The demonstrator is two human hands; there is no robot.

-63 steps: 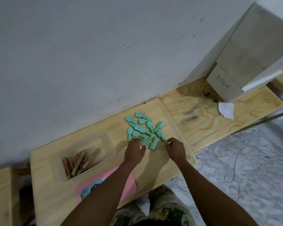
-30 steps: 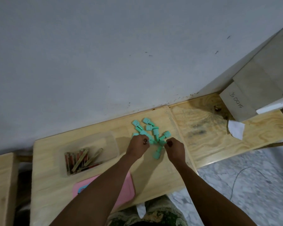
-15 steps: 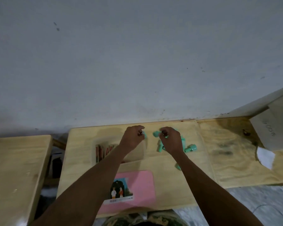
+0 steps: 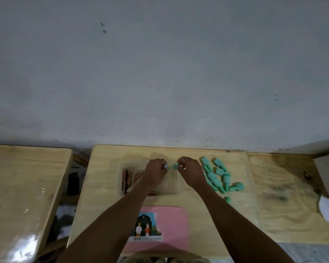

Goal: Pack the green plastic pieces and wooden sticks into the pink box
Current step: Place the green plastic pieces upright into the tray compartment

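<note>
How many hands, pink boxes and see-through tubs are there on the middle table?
Hands: 2 (left hand, right hand)
Pink box: 1
See-through tub: 1
Total: 4

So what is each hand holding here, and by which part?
Each hand, left and right, pinches a small green plastic piece at its fingertips; which part cannot be told.
</note>
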